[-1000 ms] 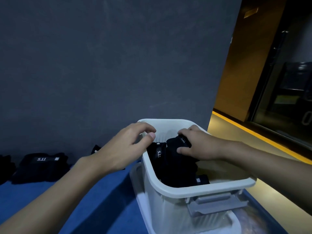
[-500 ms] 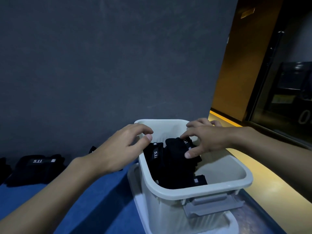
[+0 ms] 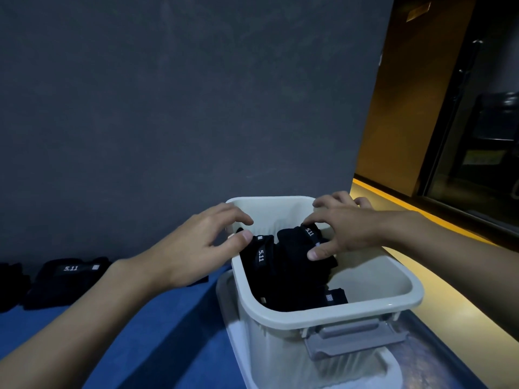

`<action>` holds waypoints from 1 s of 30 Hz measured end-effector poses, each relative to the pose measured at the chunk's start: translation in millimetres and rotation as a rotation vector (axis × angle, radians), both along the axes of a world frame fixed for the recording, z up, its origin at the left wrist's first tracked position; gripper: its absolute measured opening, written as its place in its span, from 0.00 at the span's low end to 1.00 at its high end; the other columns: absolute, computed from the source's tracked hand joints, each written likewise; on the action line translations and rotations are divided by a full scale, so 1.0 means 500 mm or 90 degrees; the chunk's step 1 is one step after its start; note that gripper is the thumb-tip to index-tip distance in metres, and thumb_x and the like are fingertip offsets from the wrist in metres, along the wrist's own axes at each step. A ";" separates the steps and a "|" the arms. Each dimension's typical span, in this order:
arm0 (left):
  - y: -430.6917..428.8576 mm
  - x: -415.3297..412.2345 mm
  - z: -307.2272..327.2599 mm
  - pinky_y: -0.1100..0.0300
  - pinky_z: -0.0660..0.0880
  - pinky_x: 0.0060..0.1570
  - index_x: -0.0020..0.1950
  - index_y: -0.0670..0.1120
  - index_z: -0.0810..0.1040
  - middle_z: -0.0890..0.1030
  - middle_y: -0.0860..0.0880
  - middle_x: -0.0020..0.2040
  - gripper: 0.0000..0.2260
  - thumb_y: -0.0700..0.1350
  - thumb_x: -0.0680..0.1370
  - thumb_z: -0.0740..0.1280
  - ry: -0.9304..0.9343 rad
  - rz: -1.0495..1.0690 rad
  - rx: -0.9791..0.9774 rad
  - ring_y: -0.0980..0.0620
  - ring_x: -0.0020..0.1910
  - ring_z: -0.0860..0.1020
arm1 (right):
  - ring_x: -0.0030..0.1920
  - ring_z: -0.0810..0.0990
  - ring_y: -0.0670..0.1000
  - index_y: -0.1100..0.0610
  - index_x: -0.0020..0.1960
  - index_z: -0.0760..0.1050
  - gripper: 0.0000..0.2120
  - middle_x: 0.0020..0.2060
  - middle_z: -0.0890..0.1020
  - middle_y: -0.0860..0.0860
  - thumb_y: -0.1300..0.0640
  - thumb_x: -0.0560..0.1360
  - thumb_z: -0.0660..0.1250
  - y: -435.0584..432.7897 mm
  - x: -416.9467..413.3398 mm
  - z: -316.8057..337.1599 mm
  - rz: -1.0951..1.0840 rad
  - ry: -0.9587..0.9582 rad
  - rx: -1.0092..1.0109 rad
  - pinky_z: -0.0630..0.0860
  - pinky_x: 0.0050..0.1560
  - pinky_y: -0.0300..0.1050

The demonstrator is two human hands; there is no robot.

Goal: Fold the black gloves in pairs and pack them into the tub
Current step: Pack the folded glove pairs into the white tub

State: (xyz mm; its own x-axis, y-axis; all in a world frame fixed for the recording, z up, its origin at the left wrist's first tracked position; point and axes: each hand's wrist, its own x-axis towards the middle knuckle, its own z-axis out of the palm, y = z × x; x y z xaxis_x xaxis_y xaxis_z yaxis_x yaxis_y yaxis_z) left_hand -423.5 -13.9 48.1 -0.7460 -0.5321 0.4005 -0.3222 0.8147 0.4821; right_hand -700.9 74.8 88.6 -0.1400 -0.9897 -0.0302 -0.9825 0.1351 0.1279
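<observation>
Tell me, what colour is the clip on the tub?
Grey clip on the pale tub, clearest in the head view.

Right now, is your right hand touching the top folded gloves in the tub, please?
Cannot tell. In the head view the right hand arches over the top folded gloves; its thumb overlaps the fabric, but no contact or gap shows.

— Any writing legible here?
— "5.11" in white, three times: on the left glove pair (image 3: 257, 262) in the tub (image 3: 365, 311), on the right glove pair (image 3: 293, 248) beside it, and on the folded glove pair (image 3: 70, 279) at the blue surface's (image 3: 168, 332) left edge.
— The small square tags (image 3: 329, 297)?
— Too small to read.
</observation>
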 end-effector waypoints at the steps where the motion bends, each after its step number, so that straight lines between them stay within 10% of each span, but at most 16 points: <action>1: 0.001 0.002 0.002 0.53 0.72 0.63 0.64 0.59 0.75 0.72 0.67 0.62 0.25 0.69 0.74 0.53 -0.005 0.000 0.000 0.60 0.63 0.73 | 0.75 0.44 0.52 0.38 0.70 0.67 0.36 0.75 0.55 0.45 0.25 0.66 0.64 -0.002 -0.001 0.000 0.002 0.003 -0.010 0.48 0.70 0.59; 14: 0.000 0.001 0.007 0.50 0.73 0.61 0.63 0.59 0.75 0.74 0.65 0.61 0.25 0.69 0.75 0.52 -0.032 0.002 -0.029 0.57 0.59 0.76 | 0.76 0.36 0.52 0.39 0.70 0.68 0.37 0.77 0.49 0.46 0.25 0.65 0.66 -0.005 0.000 -0.007 0.012 0.006 -0.017 0.35 0.72 0.65; 30: 0.011 0.183 0.059 0.66 0.70 0.58 0.60 0.56 0.79 0.78 0.66 0.57 0.17 0.62 0.81 0.58 0.058 0.159 -0.025 0.69 0.59 0.74 | 0.74 0.51 0.46 0.43 0.66 0.72 0.24 0.68 0.70 0.42 0.34 0.74 0.63 0.007 0.242 0.089 0.207 -0.110 -0.155 0.50 0.68 0.50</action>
